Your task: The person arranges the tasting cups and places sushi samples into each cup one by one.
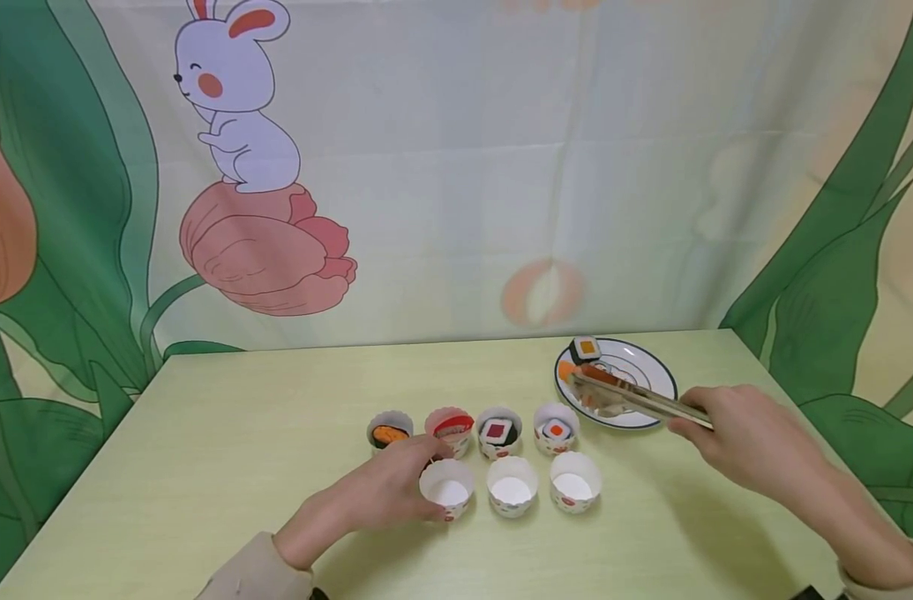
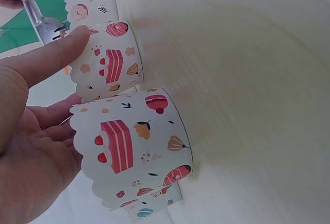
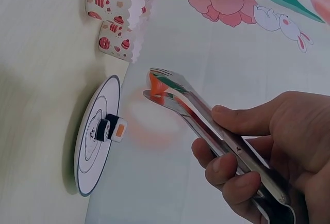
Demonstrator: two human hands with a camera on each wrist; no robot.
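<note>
My left hand [image 1: 396, 487] holds the leftmost front paper cup [image 1: 446, 490], thumb on its near side and fingers behind it. In the left wrist view the thumb lies against that cup's printed wall. My right hand [image 3: 258, 157] grips metal tongs [image 3: 201, 118], fingers curled round both arms. An orange-red toy sushi piece [image 3: 158, 85] sits between the tongs' tips. In the head view the tongs reach over the white, blue-rimmed plate [image 1: 655, 375]. On that plate rests a sushi roll with an orange centre [image 1: 586, 349], and the right wrist view shows another small roll [image 3: 103, 130] beside it.
Behind the front cups stands a row of cups holding an orange piece [image 1: 391, 434], a red piece [image 1: 454, 427], a roll with a dark red centre [image 1: 497, 431] and a small roll [image 1: 556, 430]. Two more front cups show white insides. A printed curtain [image 1: 441, 208] hangs behind the table.
</note>
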